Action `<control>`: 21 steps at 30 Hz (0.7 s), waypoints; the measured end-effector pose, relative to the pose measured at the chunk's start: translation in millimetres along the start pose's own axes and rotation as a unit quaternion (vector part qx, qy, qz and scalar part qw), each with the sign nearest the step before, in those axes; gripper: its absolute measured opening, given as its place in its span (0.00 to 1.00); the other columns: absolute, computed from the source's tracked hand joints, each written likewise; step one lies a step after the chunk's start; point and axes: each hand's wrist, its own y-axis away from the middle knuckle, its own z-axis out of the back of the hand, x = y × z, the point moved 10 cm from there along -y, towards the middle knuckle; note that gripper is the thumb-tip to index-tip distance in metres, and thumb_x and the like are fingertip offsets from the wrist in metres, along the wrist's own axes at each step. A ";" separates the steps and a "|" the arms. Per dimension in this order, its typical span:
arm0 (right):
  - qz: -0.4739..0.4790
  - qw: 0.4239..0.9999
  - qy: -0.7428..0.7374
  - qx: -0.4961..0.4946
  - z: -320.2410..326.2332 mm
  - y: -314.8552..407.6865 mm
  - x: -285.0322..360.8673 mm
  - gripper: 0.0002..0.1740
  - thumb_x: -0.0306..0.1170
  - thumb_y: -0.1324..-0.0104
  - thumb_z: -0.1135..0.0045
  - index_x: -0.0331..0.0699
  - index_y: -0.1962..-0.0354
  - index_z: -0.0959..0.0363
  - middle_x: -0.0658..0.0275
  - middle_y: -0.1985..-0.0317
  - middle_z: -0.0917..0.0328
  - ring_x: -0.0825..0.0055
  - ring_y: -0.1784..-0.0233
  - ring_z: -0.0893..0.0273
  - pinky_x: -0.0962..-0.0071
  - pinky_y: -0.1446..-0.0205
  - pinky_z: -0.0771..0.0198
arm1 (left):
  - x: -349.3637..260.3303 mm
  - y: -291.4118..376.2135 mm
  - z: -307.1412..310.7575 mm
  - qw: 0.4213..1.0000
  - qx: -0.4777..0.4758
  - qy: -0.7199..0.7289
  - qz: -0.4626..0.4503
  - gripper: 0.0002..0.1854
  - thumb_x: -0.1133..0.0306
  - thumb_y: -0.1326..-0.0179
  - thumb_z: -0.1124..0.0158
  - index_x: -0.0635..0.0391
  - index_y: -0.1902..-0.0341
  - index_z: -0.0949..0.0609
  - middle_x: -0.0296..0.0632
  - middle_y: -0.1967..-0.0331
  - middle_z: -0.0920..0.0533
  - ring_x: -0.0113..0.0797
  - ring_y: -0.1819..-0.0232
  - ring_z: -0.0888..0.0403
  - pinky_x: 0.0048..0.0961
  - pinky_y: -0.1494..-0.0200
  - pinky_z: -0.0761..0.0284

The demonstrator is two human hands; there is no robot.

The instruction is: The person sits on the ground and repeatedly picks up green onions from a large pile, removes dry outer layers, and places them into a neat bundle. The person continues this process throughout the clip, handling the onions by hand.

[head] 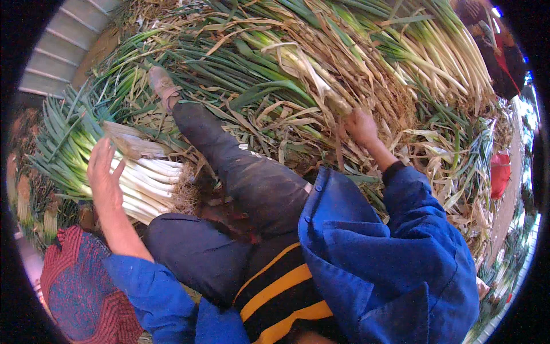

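My left hand (pixel 104 172) lies with fingers spread over a bundle of cleaned white-stemmed leeks or large green onions (pixel 148 185), stacked at the left with roots towards my legs. A piece of wood (pixel 137 144) rests on the bundle's upper side, beside that hand. On the other side, my right hand (pixel 361 127) has its fingers curled at the root end of an uncleaned stalk (pixel 324 88) with dry, peeling outer leaves. That stalk lies on a large heap of unpeeled stalks (pixel 369 81) with brown husks and soil on their roots.
My outstretched leg (pixel 240 159) lies between bundle and heap. Paler stalks (pixel 447 56) are piled at the upper right, with loose dry leaves (pixel 438 167) below. A person in a knitted red and blue hat (pixel 77 288) is close at the lower left. A red object (pixel 500 175) lies at the right.
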 end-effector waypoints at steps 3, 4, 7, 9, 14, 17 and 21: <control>0.001 1.000 -0.030 0.001 50.8 5.1 22.5 0.20 0.47 0.38 0.47 0.35 0.69 0.32 0.50 0.74 0.25 0.50 0.68 0.27 0.54 0.66 0.34 | 0.5 10.0 -86.0 0.992 0.114 -0.056 -0.002 0.23 0.59 0.36 0.46 0.55 0.41 0.29 0.41 0.42 0.27 0.38 0.38 0.33 0.40 0.43 0.32; -0.028 0.997 -0.071 0.029 57.9 6.3 30.4 0.21 0.47 0.38 0.47 0.34 0.68 0.32 0.53 0.76 0.25 0.54 0.70 0.26 0.56 0.67 0.34 | -4.4 21.8 -108.3 0.991 0.119 -0.056 0.015 0.21 0.59 0.36 0.45 0.55 0.42 0.28 0.41 0.44 0.26 0.37 0.40 0.29 0.38 0.44 0.30; -0.115 0.945 -0.248 0.179 65.9 36.4 41.0 0.24 0.48 0.39 0.44 0.31 0.66 0.29 0.62 0.79 0.28 0.70 0.73 0.30 0.63 0.68 0.35 | 37.0 37.7 -188.0 0.959 0.252 0.064 0.111 0.27 0.53 0.45 0.35 0.58 0.46 0.26 0.44 0.48 0.25 0.42 0.46 0.27 0.42 0.48 0.30; -0.042 0.962 -0.221 0.155 83.3 54.9 71.8 0.24 0.48 0.39 0.43 0.30 0.64 0.26 0.67 0.79 0.30 0.79 0.74 0.35 0.69 0.70 0.35 | 59.4 54.1 -221.1 0.944 0.265 0.093 0.172 0.29 0.52 0.45 0.36 0.60 0.45 0.28 0.50 0.49 0.24 0.44 0.46 0.26 0.42 0.46 0.31; -0.066 0.905 -0.289 0.305 67.2 136.1 94.8 0.20 0.45 0.42 0.37 0.34 0.68 0.27 0.72 0.79 0.32 0.84 0.74 0.37 0.75 0.72 0.37 | 113.1 83.6 -297.8 0.876 0.286 0.265 0.284 0.44 0.45 0.45 0.36 0.66 0.37 0.41 0.64 0.39 0.37 0.53 0.39 0.34 0.47 0.43 0.33; -0.027 0.876 -0.340 0.342 58.5 162.3 119.0 0.15 0.37 0.42 0.35 0.35 0.68 0.29 0.75 0.76 0.33 0.86 0.70 0.38 0.78 0.68 0.37 | 99.1 88.9 -311.8 0.839 0.289 0.361 0.285 0.43 0.42 0.45 0.38 0.63 0.38 0.39 0.57 0.44 0.32 0.49 0.46 0.30 0.45 0.44 0.32; 0.014 0.877 -0.314 0.364 37.2 165.2 128.7 0.14 0.35 0.43 0.36 0.33 0.66 0.29 0.71 0.74 0.29 0.84 0.69 0.36 0.76 0.65 0.35 | 87.0 76.5 -301.2 0.788 0.311 0.464 0.259 0.19 0.51 0.38 0.42 0.53 0.53 0.25 0.40 0.58 0.23 0.36 0.56 0.25 0.36 0.52 0.29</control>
